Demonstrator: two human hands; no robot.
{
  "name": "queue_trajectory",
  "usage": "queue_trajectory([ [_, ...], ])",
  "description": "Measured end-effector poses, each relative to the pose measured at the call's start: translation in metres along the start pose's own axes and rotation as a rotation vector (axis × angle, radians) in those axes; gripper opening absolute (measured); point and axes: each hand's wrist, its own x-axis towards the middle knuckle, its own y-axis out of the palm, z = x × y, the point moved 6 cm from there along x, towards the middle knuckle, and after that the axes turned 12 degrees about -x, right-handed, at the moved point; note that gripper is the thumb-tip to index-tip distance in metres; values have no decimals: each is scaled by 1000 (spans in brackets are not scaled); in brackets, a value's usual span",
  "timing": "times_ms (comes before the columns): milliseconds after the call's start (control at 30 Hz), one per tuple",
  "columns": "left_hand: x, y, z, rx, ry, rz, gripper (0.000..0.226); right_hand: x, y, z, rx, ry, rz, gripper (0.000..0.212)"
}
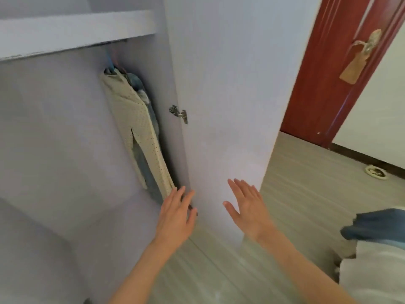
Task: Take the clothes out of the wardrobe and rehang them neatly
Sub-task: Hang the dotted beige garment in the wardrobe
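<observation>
No readable writing. Wardrobe [65, 128] open, pale lilac. Clothes [140, 137] hang at its right side against the inner wall: cream dotted garment in front, blue denim-like one behind, mostly hidden; hanger tops blurred under the shelf [76, 31]. Left hand [175, 218] flat, fingers straight, holding nothing, near the hems; contact unclear. Right hand [247, 209] spread, released, before the door [230, 106]. Hinge [178, 114] on door edge. Blue cloth [377, 224] cut off at right.

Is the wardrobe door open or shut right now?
Open: the wardrobe door stands swung out on its hinge, exposing the hanging clothes inside.
</observation>
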Motion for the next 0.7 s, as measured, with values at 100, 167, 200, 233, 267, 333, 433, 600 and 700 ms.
queue_trajectory([
  [100, 14, -24, 29, -7, -101, -70, 61, 48, 1, 33, 47, -126, 32, 74],
  [167, 23, -31, 48, -21, -151, -97, 65, 76, 8, 48, 62, -215, 34, 91],
  [200, 28, -31, 59, -34, -183, -115, 71, 90, 14, 53, 63, -250, 54, 100],
  [233, 36, -32, 69, -51, -210, -137, 74, 106, 20, 57, 60, -272, 68, 105],
  [267, 46, -33, 77, -68, -224, -167, 72, 125, 24, 59, 65, -288, 65, 107],
  [333, 75, -43, 85, -91, -261, -196, 57, 166, 22, 66, 87, -316, 29, 102],
  [433, 126, -60, 95, -63, -267, -211, 47, 220, 9, 85, 123, -371, 34, 64],
  [600, 201, -103, 112, -10, -238, -284, 49, 310, -15, 128, 317, -421, 49, 43],
  [700, 225, -121, 132, -8, -248, -313, 50, 363, -19, 159, 432, -372, 134, 43],
])
